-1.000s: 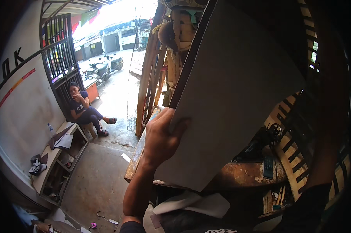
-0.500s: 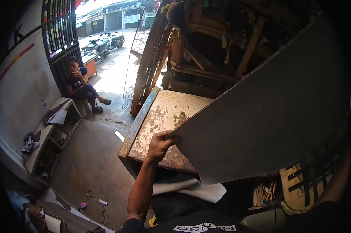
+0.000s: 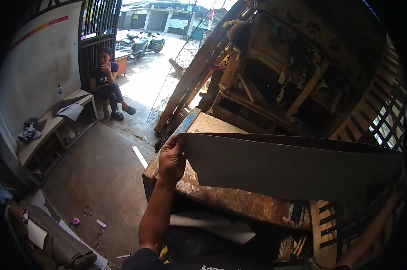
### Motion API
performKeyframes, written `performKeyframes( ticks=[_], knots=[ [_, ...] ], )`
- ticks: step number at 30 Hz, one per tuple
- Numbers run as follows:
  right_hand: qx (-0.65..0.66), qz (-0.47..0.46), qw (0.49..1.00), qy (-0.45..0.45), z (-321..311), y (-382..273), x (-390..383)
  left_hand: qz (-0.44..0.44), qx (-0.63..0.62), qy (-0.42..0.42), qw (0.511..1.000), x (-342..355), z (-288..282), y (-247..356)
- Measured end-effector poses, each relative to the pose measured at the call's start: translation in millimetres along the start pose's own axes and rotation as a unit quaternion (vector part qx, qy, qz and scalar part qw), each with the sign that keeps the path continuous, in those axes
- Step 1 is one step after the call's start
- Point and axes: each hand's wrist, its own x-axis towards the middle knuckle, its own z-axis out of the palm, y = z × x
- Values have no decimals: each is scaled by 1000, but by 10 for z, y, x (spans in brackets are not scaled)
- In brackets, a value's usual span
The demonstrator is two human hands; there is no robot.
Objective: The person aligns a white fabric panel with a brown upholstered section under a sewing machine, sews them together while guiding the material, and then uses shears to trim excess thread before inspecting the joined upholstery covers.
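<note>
Grey sheet point(image 3: 275, 164) hangs bowed above the counter point(image 3: 244, 202), left hand point(image 3: 172, 158) pinching its left end, right hand point(image 3: 401, 180) too dark to tell; looks like positioning, next move likely needs both ends steady.

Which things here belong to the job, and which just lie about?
In the job:
grey sheet, held by the left hand
worn table below it, probably

Lying about, apparently:
bottle on the low shelf unit
white strip on the floor
pink object there too
</note>
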Motion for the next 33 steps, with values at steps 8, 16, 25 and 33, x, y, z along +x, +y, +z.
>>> performKeyframes(
  ticks=[8, 16, 25, 33],
  knots=[
    [352, 165, 916, -98, 916, 187, -1882, 110, 285, -43, 951, 714, -399, 1692],
    [467, 222, 854, -66, 2101, -198, -2411, 319, 887, -37, 332, 864, -1573, 2933],
    [429, 213, 875, -63, 2279, -576, -2802, 341, 835, -92, 421, 877, -2121, 3621],
    [400, 380, 815, -177, 3280, -491, -3712, 23, 615, 83, 784, 1354, -1709, 3267]
  ],
)
